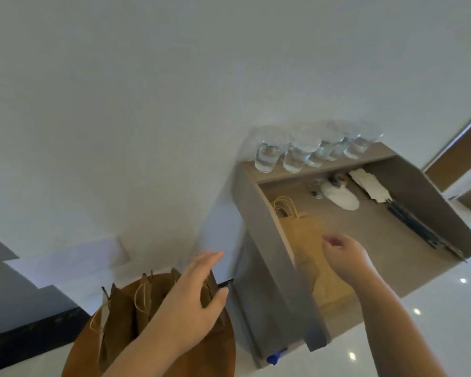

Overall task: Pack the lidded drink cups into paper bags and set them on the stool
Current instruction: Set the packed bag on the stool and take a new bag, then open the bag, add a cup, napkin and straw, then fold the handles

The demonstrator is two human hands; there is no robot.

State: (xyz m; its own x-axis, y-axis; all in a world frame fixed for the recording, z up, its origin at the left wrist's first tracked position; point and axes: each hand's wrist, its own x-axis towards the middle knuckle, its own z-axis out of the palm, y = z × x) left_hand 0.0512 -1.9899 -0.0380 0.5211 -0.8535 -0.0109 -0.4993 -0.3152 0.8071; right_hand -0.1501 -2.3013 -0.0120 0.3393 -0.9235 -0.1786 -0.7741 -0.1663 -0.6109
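Round brown stool (215,357) at lower left, smooth-topped, carrying several upright kraft paper bags (125,311) with twisted cord handles; the bags stand in a row across the stool's far half. Left hand (191,303) lies over the rightmost bag (208,291) in that row, fingers extended along its far side and thumb pressed to its near side, so that the bag's folded top is pinched in a loose, half-open grasp.

Grey matte bench (280,281) at right, box-shaped, with raised side walls and a narrow shelf along its far edge. On that shelf stand clear plastic cups (294,156) with domed transparent lids, grouped in a row, touching or nearly so. A stack of flat, unopened bags (305,229), pale tan with looped handles, lies against the left wall of the bench. Right hand (346,254) hovers over this stack, fingers curled inward, partly closed, holding nothing visible; whether it touches the stack cannot be told owing to blur.

White crumpled napkins (340,197) and a bundle of dark straws (419,227) lie along the bench's right wall.
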